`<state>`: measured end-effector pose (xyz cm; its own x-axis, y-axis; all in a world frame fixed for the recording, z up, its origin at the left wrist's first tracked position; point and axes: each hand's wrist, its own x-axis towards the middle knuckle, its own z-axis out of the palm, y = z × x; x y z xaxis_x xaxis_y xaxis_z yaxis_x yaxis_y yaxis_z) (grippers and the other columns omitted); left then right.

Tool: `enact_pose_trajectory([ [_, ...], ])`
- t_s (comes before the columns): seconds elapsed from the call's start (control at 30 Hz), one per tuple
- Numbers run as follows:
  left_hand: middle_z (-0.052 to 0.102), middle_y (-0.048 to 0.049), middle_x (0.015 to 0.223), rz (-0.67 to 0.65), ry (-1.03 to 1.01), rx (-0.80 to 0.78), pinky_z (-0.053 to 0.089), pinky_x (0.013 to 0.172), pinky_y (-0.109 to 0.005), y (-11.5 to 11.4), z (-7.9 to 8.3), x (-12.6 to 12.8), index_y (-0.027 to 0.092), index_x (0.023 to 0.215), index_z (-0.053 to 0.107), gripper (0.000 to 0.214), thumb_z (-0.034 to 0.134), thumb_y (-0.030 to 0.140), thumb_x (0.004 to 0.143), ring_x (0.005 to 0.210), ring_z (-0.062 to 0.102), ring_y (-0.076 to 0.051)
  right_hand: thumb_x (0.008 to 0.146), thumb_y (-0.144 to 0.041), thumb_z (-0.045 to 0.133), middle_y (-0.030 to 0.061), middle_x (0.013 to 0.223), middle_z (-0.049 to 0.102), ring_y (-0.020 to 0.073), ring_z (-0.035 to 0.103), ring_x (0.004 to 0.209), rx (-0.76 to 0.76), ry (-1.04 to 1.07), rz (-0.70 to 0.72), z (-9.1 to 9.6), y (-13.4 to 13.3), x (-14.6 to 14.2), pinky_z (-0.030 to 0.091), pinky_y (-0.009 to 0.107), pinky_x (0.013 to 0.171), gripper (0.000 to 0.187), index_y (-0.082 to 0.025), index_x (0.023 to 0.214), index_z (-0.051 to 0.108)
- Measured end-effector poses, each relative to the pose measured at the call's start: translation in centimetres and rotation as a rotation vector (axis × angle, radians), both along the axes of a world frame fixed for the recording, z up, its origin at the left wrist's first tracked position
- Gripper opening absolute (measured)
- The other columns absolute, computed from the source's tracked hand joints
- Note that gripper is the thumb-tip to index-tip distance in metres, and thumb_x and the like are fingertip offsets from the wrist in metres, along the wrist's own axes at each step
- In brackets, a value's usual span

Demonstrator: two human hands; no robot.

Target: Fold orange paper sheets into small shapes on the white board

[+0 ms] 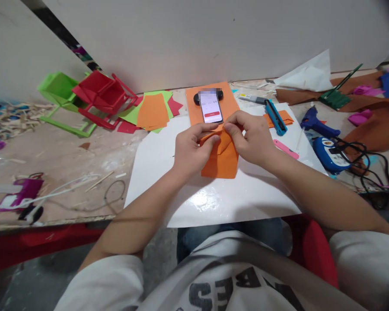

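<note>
Both hands meet over an orange paper sheet (222,164) lying on a glossy white board (210,198). My left hand (191,149) pinches the sheet's upper left part, fingers curled on a fold. My right hand (251,136) pinches the upper right part, thumb and fingers pressed on the paper. The paper is creased and bulges between the hands. Just beyond them a phone (210,108) with a lit screen lies on another orange sheet (194,99).
A blue utility knife (275,116), a pink strip (285,149) and a blue glue gun (317,125) with black cables lie to the right. Left are red (100,97) and green (61,93) miniature chairs, stacked coloured papers (152,110), wooden sticks and a purple object (22,194).
</note>
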<state>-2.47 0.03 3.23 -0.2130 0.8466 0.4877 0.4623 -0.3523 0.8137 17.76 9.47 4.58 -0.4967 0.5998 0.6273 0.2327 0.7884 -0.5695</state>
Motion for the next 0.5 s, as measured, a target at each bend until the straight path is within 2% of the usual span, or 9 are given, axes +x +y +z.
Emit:
enact_pose_trajectory([
  [0.27,0.095,-0.01,0.107,-0.035,-0.13,-0.049,0.075,0.085,-0.037,0.1,-0.1,0.7,0.023,0.109,0.094,0.033,0.098,0.055,0.098,0.095,0.091,-0.027,0.124,-0.045,0.058,0.0023,0.089,0.074,0.0217,0.066,0.078,0.052,0.055,-0.005,-1.4,0.7,-0.4,0.051,0.038,0.075,0.029,-0.027,0.103,0.068],
  [0.5,0.09,-0.008,0.09,-0.068,-0.207,-0.115,0.068,0.075,-0.036,-0.2,0.4,1.2,0.022,0.094,0.09,0.029,0.098,0.05,0.094,0.082,0.084,-0.024,0.131,-0.061,0.047,0.0036,0.094,0.075,0.0223,0.069,0.083,0.097,0.162,0.006,-2.6,0.7,-0.8,0.056,0.039,0.079,0.047,-0.028,0.106,0.068],
])
